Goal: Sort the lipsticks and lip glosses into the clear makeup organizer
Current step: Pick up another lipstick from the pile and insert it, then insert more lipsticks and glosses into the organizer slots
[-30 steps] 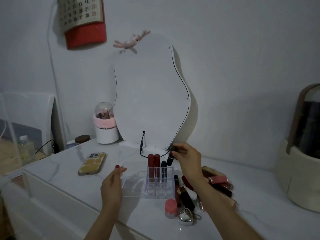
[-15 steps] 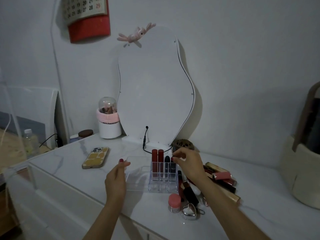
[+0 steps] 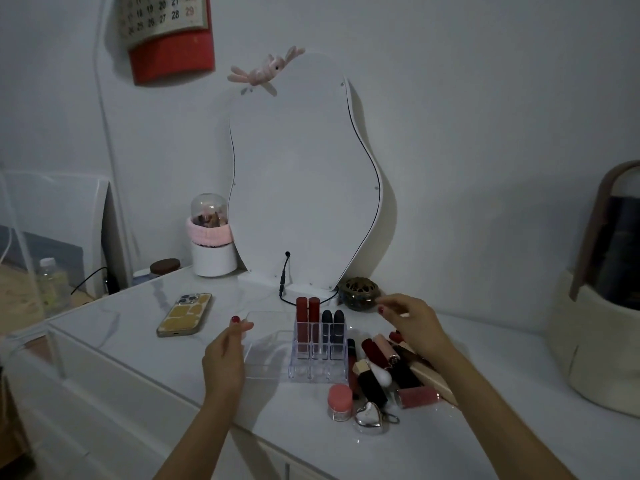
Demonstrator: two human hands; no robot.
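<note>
The clear makeup organizer (image 3: 266, 358) stands on the white table. Its back row holds two red lip glosses (image 3: 307, 329) and two dark lipsticks (image 3: 333, 327), all upright. My left hand (image 3: 225, 358) rests at the organizer's left tray, fingers loosely curled against it. My right hand (image 3: 410, 323) hovers empty, fingers apart, above a pile of lipsticks and glosses (image 3: 384, 368) lying to the right of the organizer. A pink gloss tube (image 3: 417, 397) lies at the pile's front.
A pink-lidded jar (image 3: 340, 401) and a silver heart case (image 3: 370, 414) sit in front of the pile. A phone (image 3: 185, 315) lies at left. A wavy mirror (image 3: 301, 174), brass bowl (image 3: 358, 293) and brush holder (image 3: 212, 237) stand behind. A cream case (image 3: 595, 341) is far right.
My right hand set a dark lipstick into the organizer's back row, let go, and moved right over the pile. The left hand stayed by the tray.
</note>
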